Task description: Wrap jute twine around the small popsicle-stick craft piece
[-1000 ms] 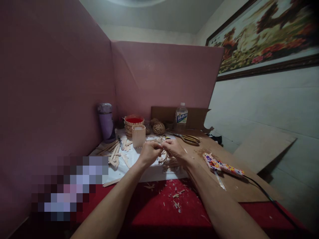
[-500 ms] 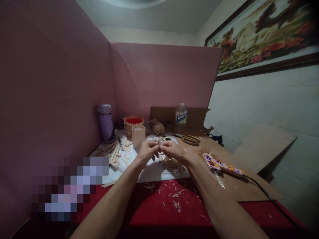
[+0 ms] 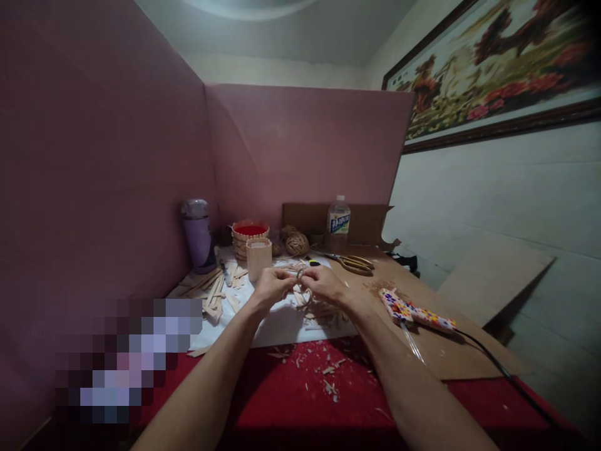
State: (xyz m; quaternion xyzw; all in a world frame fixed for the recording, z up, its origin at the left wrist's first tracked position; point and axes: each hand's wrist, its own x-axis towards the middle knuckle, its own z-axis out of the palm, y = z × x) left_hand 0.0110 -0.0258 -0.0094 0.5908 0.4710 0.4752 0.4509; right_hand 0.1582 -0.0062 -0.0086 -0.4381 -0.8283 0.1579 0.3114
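My left hand [image 3: 273, 287] and my right hand [image 3: 325, 285] are close together above the white sheet [image 3: 277, 335], fingers pinched. Between their fingertips is a piece of tan twine [image 3: 300, 274], curved at the top, with a loop showing below the hands. Just behind my left hand a small cup of upright wooden sticks [image 3: 259, 260] stands on the sheet. Wood scraps [image 3: 328, 315] lie under and beside my right hand.
Craft sticks [image 3: 216, 294] and a purple bottle [image 3: 197, 238] are left. Behind stand a red-lined basket [image 3: 250, 241], twine ball [image 3: 297, 243] and clear bottle [image 3: 339, 222]. Scissors [image 3: 357, 264] and a corded, flower-patterned glue gun [image 3: 416, 311] lie on cardboard at right.
My hands have moved slightly apart, and the twine between them shows more, with a loop below. The view has shifted slightly.
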